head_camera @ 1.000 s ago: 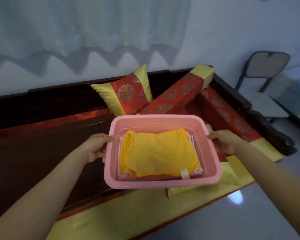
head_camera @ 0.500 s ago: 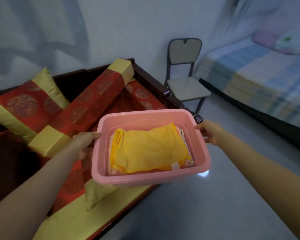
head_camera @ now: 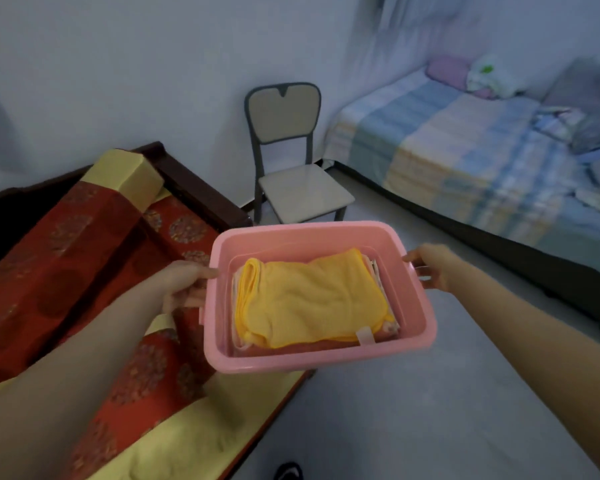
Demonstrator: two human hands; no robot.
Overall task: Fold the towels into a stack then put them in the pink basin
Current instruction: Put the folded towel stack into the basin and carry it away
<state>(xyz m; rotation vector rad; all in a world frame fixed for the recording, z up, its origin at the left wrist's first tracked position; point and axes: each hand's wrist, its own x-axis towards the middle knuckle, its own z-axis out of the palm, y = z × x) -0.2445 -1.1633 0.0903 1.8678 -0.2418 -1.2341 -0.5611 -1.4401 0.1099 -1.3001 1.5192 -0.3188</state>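
I hold the pink basin (head_camera: 312,360) in the air in front of me, over the edge of the wooden sofa and the floor. Inside it lies a folded stack of towels, a yellow towel (head_camera: 309,299) on top and paler ones showing at its edges below. My left hand (head_camera: 184,284) grips the basin's left rim. My right hand (head_camera: 430,265) grips the right rim and handle. The basin sits roughly level.
The dark wooden sofa (head_camera: 194,188) with red and yellow cushions (head_camera: 84,244) is at left. A grey chair (head_camera: 291,181) stands against the wall ahead. A bed (head_camera: 482,161) with a striped sheet fills the right. Grey floor (head_camera: 413,410) lies below.
The view has swung right, away from the sofa toward the chair and bed, and the basin has travelled with both hands off the sofa's edge.
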